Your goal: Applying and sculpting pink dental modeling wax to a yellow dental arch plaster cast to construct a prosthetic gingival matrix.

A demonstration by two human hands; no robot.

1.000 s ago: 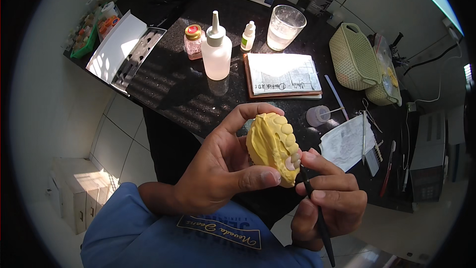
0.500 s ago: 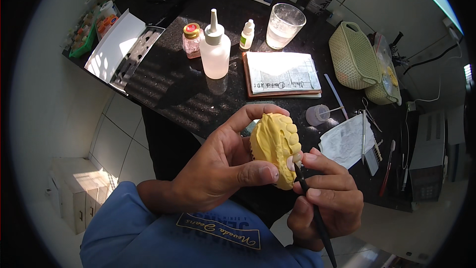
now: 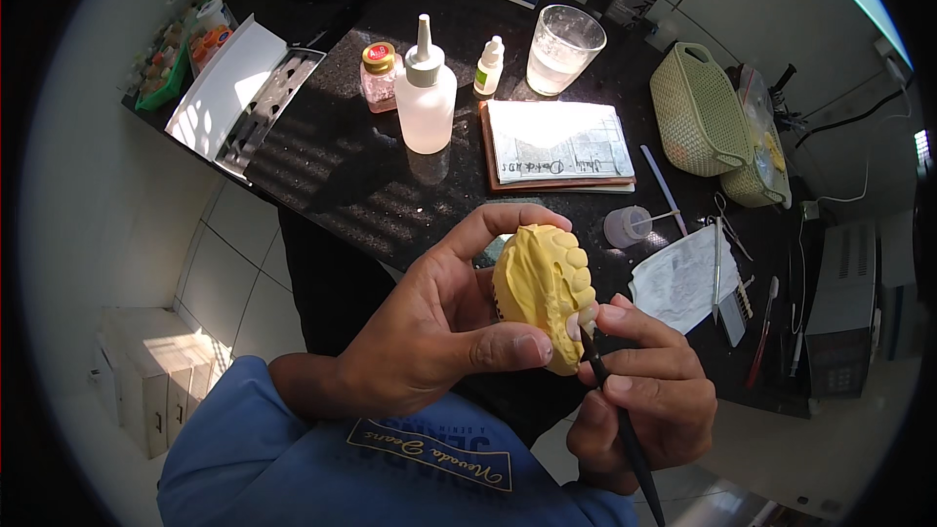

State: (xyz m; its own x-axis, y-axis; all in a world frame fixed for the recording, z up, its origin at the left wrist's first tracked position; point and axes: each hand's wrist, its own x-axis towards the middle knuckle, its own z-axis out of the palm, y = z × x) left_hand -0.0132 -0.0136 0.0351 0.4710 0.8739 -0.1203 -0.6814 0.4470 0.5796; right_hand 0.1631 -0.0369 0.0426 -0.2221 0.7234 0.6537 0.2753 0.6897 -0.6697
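Observation:
A yellow dental cast (image 3: 532,283) with a row of teeth along its right edge is held up in front of my body. My left hand (image 3: 429,322) grips it, thumb across the near side and fingers around the far side. In my right hand (image 3: 659,385) is a black-handled brush (image 3: 627,429), pinched like a pen and slanting down toward me. Its dark tip meets the cast at a pale pinkish patch, beside an off-white tooth (image 3: 589,313). My right index fingertip is close to that tooth; whether it touches, I cannot tell.
On the black counter (image 3: 322,185) stand a white squeeze bottle (image 3: 426,112), a pink jar (image 3: 380,88), a dropper bottle (image 3: 489,66) and a glass of liquid (image 3: 561,59). A notepad (image 3: 558,141), small cup (image 3: 625,227), white cloth (image 3: 673,278) and woven baskets (image 3: 695,102) lie beyond my hands.

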